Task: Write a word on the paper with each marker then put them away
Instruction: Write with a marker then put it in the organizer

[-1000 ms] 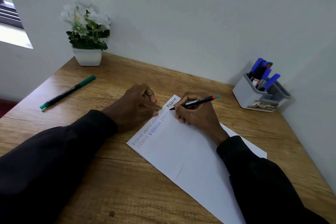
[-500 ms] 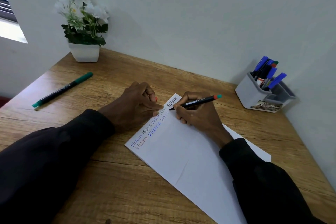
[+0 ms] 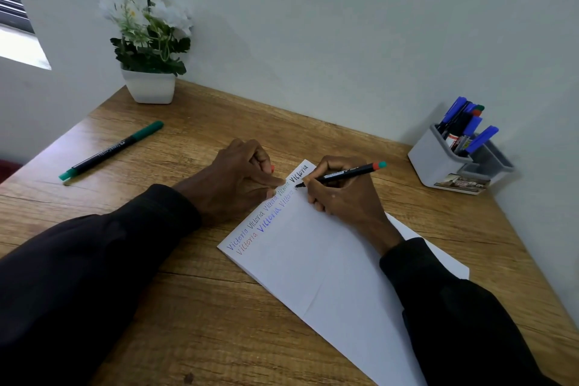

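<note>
A potted white-flowered plant (image 3: 149, 53) stands on the wooden desk (image 3: 203, 323) against the wall (image 3: 313, 25).

Your marker (image 3: 344, 173): black barrel, orange-and-teal end. Paper (image 3: 329, 260) white, lettering blue, red, black. Table (image 3: 219, 323) brown wood-grain. Spare marker (image 3: 112, 150) black, green caps. Your sleeves (image 3: 78, 276) black.

**Marker tip down at the paper's top corner**

I see the white paper (image 3: 329, 260) lying flat and skewed on the counter (image 3: 219, 323), with "Victoria" repeated in several colours in two rows along its upper-left edge. The uncapped black marker (image 3: 344, 173), red and green at its tail, slants low in the right grip (image 3: 341, 194), its tip on the sheet beside the black word. A small red cap (image 3: 272, 168) peeks from the curled left grip (image 3: 241, 178). A capped green marker (image 3: 112, 150) lies well apart at left. More markers (image 3: 463, 125) stand in the grey holder (image 3: 438, 163) at far right.
</note>
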Demonstrator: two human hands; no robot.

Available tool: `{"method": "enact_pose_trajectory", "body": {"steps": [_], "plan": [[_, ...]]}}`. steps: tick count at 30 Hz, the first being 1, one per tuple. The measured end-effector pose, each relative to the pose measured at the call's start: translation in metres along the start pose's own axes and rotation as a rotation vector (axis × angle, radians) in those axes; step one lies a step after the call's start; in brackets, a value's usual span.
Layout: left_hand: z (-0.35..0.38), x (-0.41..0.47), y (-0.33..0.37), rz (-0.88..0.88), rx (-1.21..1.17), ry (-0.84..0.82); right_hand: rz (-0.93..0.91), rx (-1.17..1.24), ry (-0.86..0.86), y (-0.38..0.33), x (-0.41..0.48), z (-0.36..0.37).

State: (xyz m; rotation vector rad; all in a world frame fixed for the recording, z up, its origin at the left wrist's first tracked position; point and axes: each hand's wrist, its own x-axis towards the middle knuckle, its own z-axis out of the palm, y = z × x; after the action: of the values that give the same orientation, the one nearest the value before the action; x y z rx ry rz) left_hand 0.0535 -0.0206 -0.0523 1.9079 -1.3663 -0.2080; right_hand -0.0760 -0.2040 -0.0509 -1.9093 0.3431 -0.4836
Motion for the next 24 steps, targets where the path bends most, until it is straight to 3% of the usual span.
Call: {"method": "enact_pose_trajectory", "body": {"steps": [24], "plan": [[0.0016, 0.0009, 0.0015, 0.001, 0.064, -0.001, 0.031, -0.032, 0.023, 0.0015, 0.0026, -0.001]]}}
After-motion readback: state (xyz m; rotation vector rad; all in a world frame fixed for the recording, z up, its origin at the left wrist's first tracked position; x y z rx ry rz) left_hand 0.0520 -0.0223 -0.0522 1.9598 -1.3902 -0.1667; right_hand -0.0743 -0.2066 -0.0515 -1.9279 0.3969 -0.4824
